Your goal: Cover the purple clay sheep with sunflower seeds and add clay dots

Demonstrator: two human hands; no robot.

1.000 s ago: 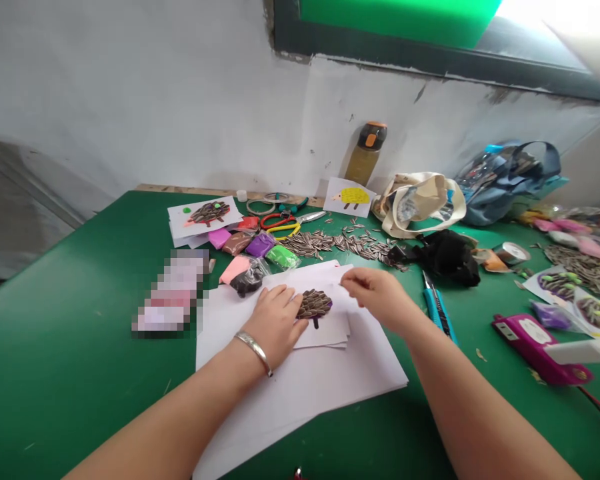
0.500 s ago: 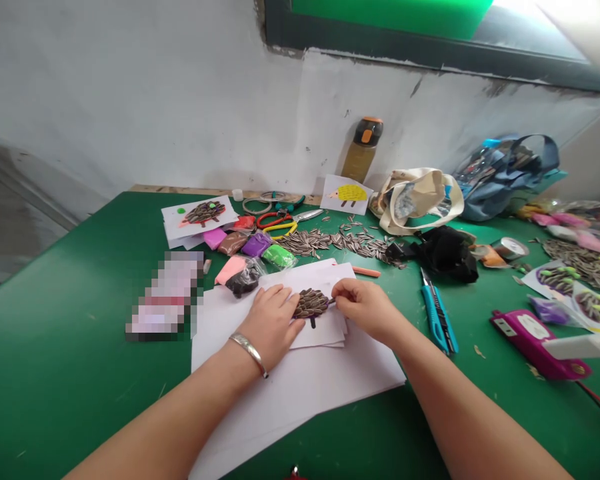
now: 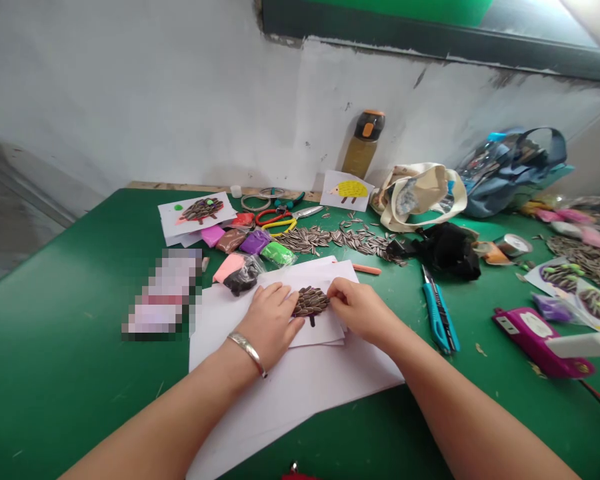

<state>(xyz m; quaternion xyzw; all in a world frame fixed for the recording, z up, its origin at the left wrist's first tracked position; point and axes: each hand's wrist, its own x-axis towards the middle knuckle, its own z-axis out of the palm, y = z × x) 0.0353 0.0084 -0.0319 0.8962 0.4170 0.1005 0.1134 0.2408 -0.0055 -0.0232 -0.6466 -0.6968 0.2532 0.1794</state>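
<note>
A cluster of striped sunflower seeds (image 3: 311,302) covers a shape on a small white card (image 3: 317,335), with a dark stub below it. The card lies on large white paper sheets (image 3: 295,393). My left hand (image 3: 274,321) rests on the card's left side, palm down with fingers spread, holding nothing. At the right edge of the seed cluster is my right hand (image 3: 353,303), its fingers pinched together; whatever lies between them is hidden. Loose seeds (image 3: 307,240) are spread beyond the papers.
Clay packets (image 3: 255,243) and pliers (image 3: 280,223) lie behind the papers. A blue cutter (image 3: 439,317), a black cloth (image 3: 447,252) and a magenta device (image 3: 540,343) are at right. A blurred phone-like object (image 3: 165,293) lies left. A bottle (image 3: 363,147) stands by the wall.
My right hand has moved slightly left, closer against the seed cluster, and the seed seen at its fingertips before is now hidden. My left hand stays on the card. The view has shifted slightly.
</note>
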